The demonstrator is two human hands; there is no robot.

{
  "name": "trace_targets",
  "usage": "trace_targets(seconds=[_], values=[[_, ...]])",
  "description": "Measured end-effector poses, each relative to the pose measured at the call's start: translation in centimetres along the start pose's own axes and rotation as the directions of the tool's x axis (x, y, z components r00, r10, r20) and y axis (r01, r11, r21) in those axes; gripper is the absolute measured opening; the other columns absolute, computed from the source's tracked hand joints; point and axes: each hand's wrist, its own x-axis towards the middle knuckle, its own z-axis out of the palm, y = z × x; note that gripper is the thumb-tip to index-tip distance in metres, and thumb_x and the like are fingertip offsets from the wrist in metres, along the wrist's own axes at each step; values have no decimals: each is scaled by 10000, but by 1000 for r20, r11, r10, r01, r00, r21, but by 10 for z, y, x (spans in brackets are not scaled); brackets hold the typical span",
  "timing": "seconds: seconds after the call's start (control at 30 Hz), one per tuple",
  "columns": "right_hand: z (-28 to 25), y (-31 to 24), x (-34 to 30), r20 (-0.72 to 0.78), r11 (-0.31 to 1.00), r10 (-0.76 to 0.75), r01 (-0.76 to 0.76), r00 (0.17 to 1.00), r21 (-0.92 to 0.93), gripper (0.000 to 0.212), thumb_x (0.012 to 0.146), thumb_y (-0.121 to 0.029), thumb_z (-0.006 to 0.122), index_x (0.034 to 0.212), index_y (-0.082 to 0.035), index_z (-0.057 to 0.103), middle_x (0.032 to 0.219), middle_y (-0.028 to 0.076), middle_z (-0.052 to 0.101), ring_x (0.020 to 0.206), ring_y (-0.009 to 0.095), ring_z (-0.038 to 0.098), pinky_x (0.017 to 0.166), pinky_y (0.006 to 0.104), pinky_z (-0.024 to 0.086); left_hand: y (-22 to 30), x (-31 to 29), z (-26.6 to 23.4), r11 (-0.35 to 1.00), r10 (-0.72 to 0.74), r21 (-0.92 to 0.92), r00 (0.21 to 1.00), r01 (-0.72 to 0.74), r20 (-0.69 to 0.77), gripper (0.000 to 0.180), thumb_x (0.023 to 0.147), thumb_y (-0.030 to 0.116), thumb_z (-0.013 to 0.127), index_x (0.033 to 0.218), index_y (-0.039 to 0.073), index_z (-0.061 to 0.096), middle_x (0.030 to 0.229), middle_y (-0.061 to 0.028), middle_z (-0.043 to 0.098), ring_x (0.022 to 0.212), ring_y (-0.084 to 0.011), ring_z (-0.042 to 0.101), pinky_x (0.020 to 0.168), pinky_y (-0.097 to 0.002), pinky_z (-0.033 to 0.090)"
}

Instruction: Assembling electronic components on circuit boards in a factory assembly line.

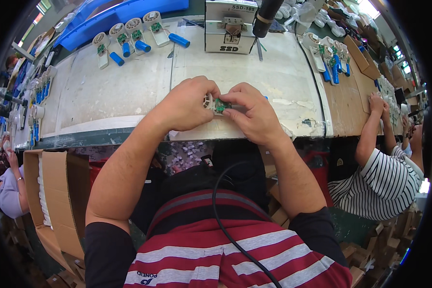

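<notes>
Over the near part of the worktable, my left hand (189, 104) pinches the round, grilled end of a small white plastic housing (208, 101). A green circuit board (221, 105) lies in this housing. My right hand (255, 115) closes around the other end, its thumb and fingertips at the board. Most of the housing is hidden by my fingers. A speck of blue shows just beyond the right hand; what it belongs to is hidden.
Similar white housings (101, 48) with boards and blue cylindrical batteries (179, 40) lie at the far left, before a blue tray (120, 21). A white boxy machine (230, 36) stands at the back. More housings (317, 56) lie right. Co-workers sit both sides; a cardboard carton (62, 201) stands lower left.
</notes>
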Motion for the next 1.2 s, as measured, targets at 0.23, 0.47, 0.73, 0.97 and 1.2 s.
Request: trace_targets(seconds=[0.23, 0.47, 0.73, 0.97, 1.2], values=[[3, 1, 4, 6, 994, -6, 6, 1000, -112, 275, 866, -91, 811, 1138, -76, 779, 1035, 104, 667, 1028, 343, 640, 916, 442, 503, -1, -2, 3, 1000, 21, -7, 999, -21, -45, 332, 829, 160, 823, 1098, 12, 698, 1067, -170, 686, 1019, -344, 666, 902, -430, 544], [-5, 4, 4, 57, 994, 72, -77, 996, 81, 251, 871, -120, 823, 1112, -62, 784, 1039, 119, 681, 1024, 335, 657, 944, 442, 514, 0, -6, 6, 992, 117, 65, 989, -111, -90, 229, 878, 154, 796, 1045, 45, 684, 994, -142, 660, 981, -364, 638, 893, -453, 525], [-3, 2, -4, -25, 994, 35, -37, 999, -103, 234, 886, -144, 825, 1103, -59, 806, 1164, 117, 689, 1147, 342, 623, 1008, 434, 500, 2, -7, -2, 971, 211, 116, 977, -207, -22, 200, 889, 143, 792, 1021, 52, 672, 973, -142, 654, 983, -386, 627, 884, -473, 511], [-2, 4, 0, -27, 996, 29, -31, 999, -89, 211, 887, -159, 823, 1071, -56, 817, 1135, 125, 703, 1134, 347, 633, 1009, 443, 498, 2, -6, -4, 976, 189, 104, 982, -190, 14, 201, 896, 153, 776, 1007, 37, 655, 967, -153, 653, 985, -394, 626, 887, -477, 511], [-2, 4, 5, -3, 997, -17, 17, 1000, -74, 186, 876, -145, 827, 1035, -50, 813, 1100, 127, 703, 1106, 348, 645, 977, 445, 512, 0, -4, -5, 971, 215, 107, 977, -215, 12, 209, 890, 152, 775, 1002, 28, 650, 956, -165, 650, 978, -404, 621, 885, -482, 511]])
